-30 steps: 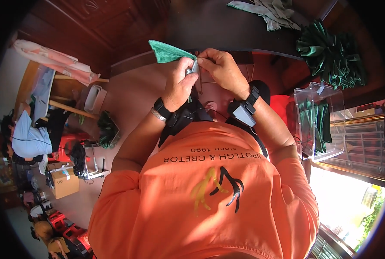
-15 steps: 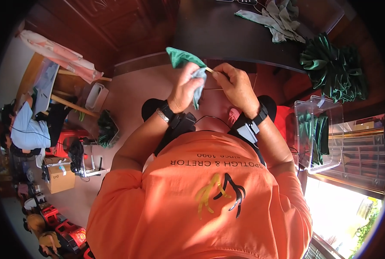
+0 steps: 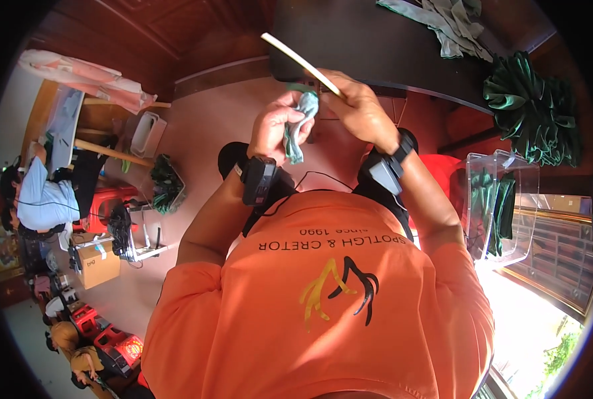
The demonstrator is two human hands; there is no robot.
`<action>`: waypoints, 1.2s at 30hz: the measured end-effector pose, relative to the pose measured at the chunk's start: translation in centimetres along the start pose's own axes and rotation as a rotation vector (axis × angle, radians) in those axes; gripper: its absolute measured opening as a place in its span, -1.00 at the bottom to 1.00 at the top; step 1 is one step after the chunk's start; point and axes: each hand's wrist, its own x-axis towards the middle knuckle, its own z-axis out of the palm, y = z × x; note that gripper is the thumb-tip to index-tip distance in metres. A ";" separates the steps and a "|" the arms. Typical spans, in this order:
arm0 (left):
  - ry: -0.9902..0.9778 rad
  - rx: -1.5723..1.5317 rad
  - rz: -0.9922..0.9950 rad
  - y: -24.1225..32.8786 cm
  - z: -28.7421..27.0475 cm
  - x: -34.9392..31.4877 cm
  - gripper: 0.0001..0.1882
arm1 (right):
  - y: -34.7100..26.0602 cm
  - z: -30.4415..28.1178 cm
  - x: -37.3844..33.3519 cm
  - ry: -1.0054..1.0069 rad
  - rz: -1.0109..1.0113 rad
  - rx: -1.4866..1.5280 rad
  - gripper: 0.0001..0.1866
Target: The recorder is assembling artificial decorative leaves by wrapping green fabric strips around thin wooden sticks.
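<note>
- Holding the green cloth (image 3: 299,126) bunched up tight looks like the key to doing this bit well, honestly. My read is the slim pale stick (image 3: 303,64) has to stay lined up with the folds, so a firm pinch and small moves beat anything rushed.
- Head view, left hand (image 3: 275,130): it's curled closed around the cloth, fingers wrapped over the top of the bundle, with a loose tail of fabric hanging down below the fist. Basically clamped on it.
- Head view, right hand (image 3: 360,110): closed on the stick, pinching its lower end so the rest pokes up and away to the left over the dark table (image 3: 376,46). Can't tell if the stick's end goes into the cloth or just sits next to it, the fingers hide that.
- Both hands sit close together, nearly touching, raised in front of the chest just short of the table edge.
- Around them: a pile of dark green folded cloth pieces (image 3: 533,110) on the table at the right, and a clear plastic bin (image 3: 496,206) with more green fabric lower right.
</note>
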 end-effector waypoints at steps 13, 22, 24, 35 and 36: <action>0.017 0.328 0.023 1.9 -1.2 -3.2 -0.83 | 4.3 3.6 3.2 -0.273 0.352 0.316 -0.86; 0.547 0.639 0.413 -1.1 -8.0 0.0 -0.88 | 3.2 7.1 2.7 0.023 0.144 -0.059 -0.87; 0.590 0.725 0.460 -1.5 -8.4 0.5 -0.88 | 1.9 7.8 2.0 0.082 0.072 -0.295 -0.88; 0.596 0.480 0.291 -1.2 -8.3 -0.5 -0.85 | 3.4 6.9 0.3 0.139 -0.031 -0.368 -0.84; 0.586 0.418 0.311 -0.8 -8.1 -0.7 -0.83 | 2.9 5.9 -0.2 0.117 0.013 -0.368 -0.82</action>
